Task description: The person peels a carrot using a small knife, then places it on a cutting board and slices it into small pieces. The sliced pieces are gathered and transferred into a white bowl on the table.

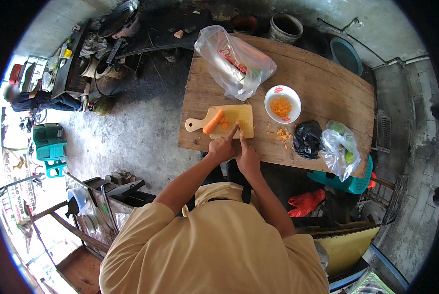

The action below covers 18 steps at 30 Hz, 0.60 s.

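My left hand (221, 149) is at the near edge of a wooden cutting board (246, 114), its index finger reaching onto the board. Beside it, my right hand (248, 158) also points its index finger forward, and the two fingertips nearly meet. The other fingers are curled, and whether either palm holds anything is hidden. A peeled carrot (213, 122) lies slanted across the board near its handle. Several thin carrot slices (224, 125) are scattered next to it. A white bowl (297, 104) with shredded carrot (280, 106) in it stands beyond the board to the right.
Carrot trimmings (284, 135) lie on the wooden table (322, 84). A clear plastic bag (238, 60) with packaged items sits at the back. At right are a black bag (307, 139) and a bag of green produce (339, 147). A person (39, 100) is far left.
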### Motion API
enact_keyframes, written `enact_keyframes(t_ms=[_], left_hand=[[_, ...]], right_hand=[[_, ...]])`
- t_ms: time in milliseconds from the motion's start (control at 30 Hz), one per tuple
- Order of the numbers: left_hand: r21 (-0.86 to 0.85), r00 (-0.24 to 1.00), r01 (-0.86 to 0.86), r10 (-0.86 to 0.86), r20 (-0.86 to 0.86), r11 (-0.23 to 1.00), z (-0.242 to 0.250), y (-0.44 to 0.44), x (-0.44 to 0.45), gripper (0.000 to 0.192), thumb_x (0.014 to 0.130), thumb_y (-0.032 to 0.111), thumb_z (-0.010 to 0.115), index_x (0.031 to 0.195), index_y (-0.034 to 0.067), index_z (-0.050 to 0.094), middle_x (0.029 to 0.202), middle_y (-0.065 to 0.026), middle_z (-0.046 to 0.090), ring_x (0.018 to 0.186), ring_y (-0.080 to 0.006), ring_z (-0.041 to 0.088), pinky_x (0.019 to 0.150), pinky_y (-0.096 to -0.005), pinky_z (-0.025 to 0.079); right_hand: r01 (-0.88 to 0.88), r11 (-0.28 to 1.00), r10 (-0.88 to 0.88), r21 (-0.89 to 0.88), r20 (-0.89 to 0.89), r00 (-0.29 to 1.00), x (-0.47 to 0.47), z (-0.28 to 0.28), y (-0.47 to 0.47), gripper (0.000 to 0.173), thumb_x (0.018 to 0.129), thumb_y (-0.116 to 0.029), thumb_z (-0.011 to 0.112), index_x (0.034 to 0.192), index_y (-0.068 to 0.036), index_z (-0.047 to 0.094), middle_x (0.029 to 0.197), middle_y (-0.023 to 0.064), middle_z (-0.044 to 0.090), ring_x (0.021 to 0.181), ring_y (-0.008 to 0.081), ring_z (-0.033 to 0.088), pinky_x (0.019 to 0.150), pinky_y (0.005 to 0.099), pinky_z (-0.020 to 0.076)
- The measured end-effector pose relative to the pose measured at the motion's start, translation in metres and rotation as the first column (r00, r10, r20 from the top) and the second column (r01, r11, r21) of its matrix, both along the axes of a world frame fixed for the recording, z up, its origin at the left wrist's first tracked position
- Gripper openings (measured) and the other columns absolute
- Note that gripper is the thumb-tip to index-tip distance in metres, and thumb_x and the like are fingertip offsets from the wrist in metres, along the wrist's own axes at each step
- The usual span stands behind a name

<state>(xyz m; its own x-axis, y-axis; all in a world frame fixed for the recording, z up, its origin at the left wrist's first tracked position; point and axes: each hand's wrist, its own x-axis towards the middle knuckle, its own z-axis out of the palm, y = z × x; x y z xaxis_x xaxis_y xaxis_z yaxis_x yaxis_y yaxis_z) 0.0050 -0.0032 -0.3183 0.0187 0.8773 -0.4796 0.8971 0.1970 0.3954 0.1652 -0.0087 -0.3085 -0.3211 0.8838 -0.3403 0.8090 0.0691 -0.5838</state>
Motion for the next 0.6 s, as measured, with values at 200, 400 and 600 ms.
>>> enact_keyframes(t_ms=[200,400,600], left_hand=[[-0.021,0.999,-0.027,0.028,0.038,0.999,0.000,0.001,-0.003,0.108,0.085,0.026,0.069,0.171,0.034,0.005,0.095,-0.0242,0.076,0.089,-0.0438,0.075,0.080,-0.0538,0.060],[-0.001,0.990,-0.070,0.070,0.120,0.998,0.002,-0.002,-0.006,0.096,0.093,0.032,0.066,0.170,0.040,0.009,0.093,-0.0258,0.075,0.085,-0.0466,0.074,0.078,-0.0568,0.059],[-0.073,0.991,-0.069,0.076,0.110,0.995,0.002,0.003,-0.008,0.102,0.087,0.027,0.067,0.171,0.037,0.010,0.096,-0.0247,0.076,0.091,-0.0445,0.075,0.084,-0.0533,0.059]], right_hand=[[0.112,0.992,-0.121,-0.056,-0.192,0.974,0.011,-0.008,0.002,0.069,0.097,-0.005,0.058,0.163,-0.009,0.038,0.095,0.0325,0.071,0.088,0.0495,0.070,0.078,0.0563,0.0551],[0.108,0.994,-0.108,-0.012,-0.274,0.956,0.004,-0.012,0.002,0.068,0.098,-0.005,0.057,0.162,-0.008,0.039,0.093,0.0329,0.070,0.086,0.0500,0.069,0.077,0.0563,0.0550],[-0.049,0.998,0.049,0.050,-0.006,0.999,-0.001,-0.012,0.003,0.081,0.095,-0.006,0.061,0.168,-0.013,0.027,0.095,0.0304,0.070,0.086,0.0469,0.071,0.077,0.0559,0.0571]])
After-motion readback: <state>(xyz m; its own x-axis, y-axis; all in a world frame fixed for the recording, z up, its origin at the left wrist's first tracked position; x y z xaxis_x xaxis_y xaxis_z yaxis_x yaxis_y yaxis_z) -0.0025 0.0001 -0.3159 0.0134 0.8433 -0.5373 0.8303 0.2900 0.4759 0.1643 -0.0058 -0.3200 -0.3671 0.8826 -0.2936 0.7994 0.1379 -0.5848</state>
